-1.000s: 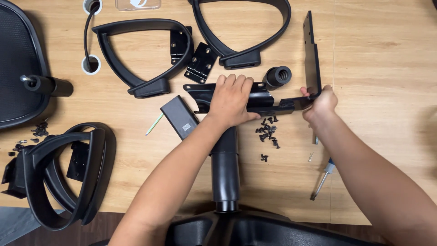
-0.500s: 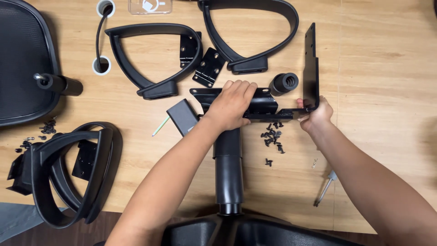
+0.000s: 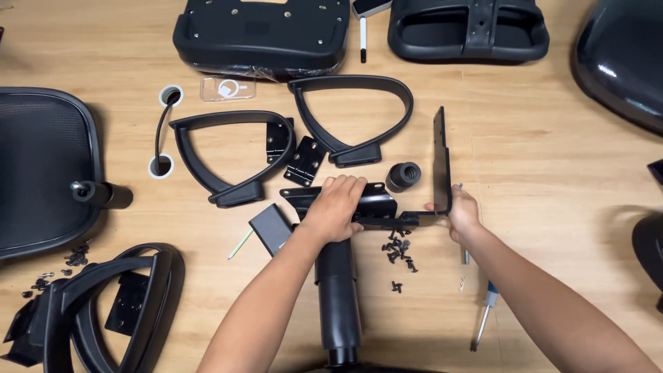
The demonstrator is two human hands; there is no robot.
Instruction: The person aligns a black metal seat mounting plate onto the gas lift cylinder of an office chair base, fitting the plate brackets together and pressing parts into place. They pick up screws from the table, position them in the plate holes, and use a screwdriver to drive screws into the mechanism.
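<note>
My left hand [image 3: 336, 207] grips the black chair mechanism plate [image 3: 376, 202] that sits on top of the upright black gas cylinder [image 3: 338, 297]. My right hand [image 3: 461, 214] holds the lower end of a black L-shaped metal bracket [image 3: 440, 160] at the plate's right side; the bracket's long arm stands upright. A small black round cap [image 3: 403, 176] lies just behind the plate. A pile of black screws [image 3: 399, 250] lies on the wooden floor between my forearms.
Two black loop armrests [image 3: 231, 155] [image 3: 356, 117] and a hinge plate [image 3: 304, 160] lie behind. A mesh part [image 3: 41, 169] is left, more armrest parts [image 3: 103, 304] lower left, seat pan [image 3: 262, 31] at top. A screwdriver [image 3: 483, 314] lies right.
The view has pulled back and shifted, showing more parts at the top. Both hands keep their hold; the bracket stands a little more upright against the plate.
</note>
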